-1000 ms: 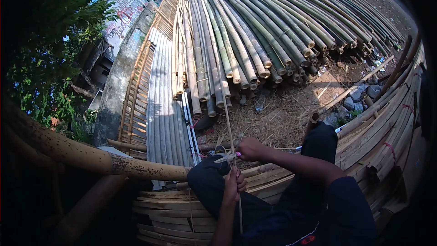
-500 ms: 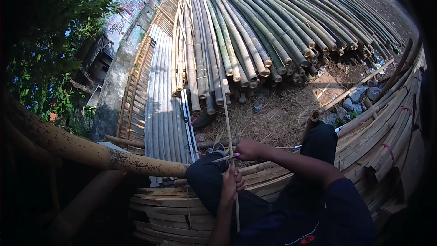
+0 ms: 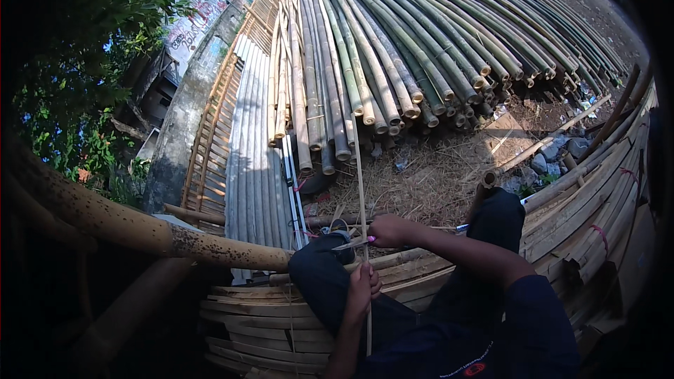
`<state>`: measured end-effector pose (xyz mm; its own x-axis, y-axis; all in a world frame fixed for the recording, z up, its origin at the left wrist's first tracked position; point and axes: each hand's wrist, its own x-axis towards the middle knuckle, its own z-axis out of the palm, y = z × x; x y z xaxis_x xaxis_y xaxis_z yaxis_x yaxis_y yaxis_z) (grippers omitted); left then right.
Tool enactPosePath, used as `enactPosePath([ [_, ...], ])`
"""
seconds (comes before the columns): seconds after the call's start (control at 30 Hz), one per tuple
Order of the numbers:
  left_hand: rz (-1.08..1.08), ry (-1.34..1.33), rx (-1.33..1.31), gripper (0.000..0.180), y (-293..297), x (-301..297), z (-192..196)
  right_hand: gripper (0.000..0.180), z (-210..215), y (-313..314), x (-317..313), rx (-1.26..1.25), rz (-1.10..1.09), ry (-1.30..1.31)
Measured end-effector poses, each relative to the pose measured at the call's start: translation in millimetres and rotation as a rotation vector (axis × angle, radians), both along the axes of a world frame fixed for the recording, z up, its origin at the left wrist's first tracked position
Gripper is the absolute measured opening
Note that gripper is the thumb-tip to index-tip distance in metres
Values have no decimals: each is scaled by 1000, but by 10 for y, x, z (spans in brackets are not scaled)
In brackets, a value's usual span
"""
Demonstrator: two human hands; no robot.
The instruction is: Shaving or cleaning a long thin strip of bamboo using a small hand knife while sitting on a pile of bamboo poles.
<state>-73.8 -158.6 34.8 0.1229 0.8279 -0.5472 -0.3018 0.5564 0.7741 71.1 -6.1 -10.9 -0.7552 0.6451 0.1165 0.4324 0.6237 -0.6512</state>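
Observation:
A long, thin bamboo strip [image 3: 362, 196] stands nearly upright in front of me, its lower part running down past my lap. My left hand [image 3: 364, 286] is closed around it, just above my thigh. Right above, my right hand [image 3: 390, 230] grips a knife with a pink handle [image 3: 371, 239]. The knife's blade [image 3: 348, 245] points left and crosses the strip, seemingly touching it. The fingers of my right hand are partly hidden behind its back.
Stacked bamboo poles [image 3: 393, 63] fill the far side, cut ends toward me. A thick bamboo pole [image 3: 225, 253] reaches in from the left to my knee. Split bamboo slats [image 3: 267, 333] lie beneath me, more bundled at right [image 3: 583, 217]. Corrugated sheets [image 3: 246, 168] lie left, beside a bamboo ladder-like frame [image 3: 205, 154].
The strip's upper end has swung slightly right. Both hands have shifted a little right in the picture, partly because the whole view has moved; their grips are the same.

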Motion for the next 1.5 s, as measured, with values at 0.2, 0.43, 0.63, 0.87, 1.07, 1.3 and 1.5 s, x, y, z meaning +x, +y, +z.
enactPosePath([
  [0.2, -8, 64, 7, 30, -5, 11, 11, 27, -15, 59, -25, 165, -91, -37],
  [0.43, -107, -25, -81, 29, -334, 192, 138, 31, -66, 907, 669, -19, -770, 81],
  [0.63, -37, -98, -30, 28, 69, 58, 5, 26, 232, 74, 182, -57, -121, -101],
  [0.87, -36, 27, 17, 28, -88, 237, 165, 29, -63, 527, 418, 49, -570, -20],
  [1.07, -43, -97, -9, 27, -71, 151, 68, 31, 21, 555, 502, -48, -424, -26],
  [1.3, -5, 93, 46, 28, -7, 215, 169, 29, 96, 73, 153, 106, -87, 26],
  [1.5, -85, -30, 4, 27, -133, 344, 180, 29, 43, 771, 817, 156, -628, 104],
])
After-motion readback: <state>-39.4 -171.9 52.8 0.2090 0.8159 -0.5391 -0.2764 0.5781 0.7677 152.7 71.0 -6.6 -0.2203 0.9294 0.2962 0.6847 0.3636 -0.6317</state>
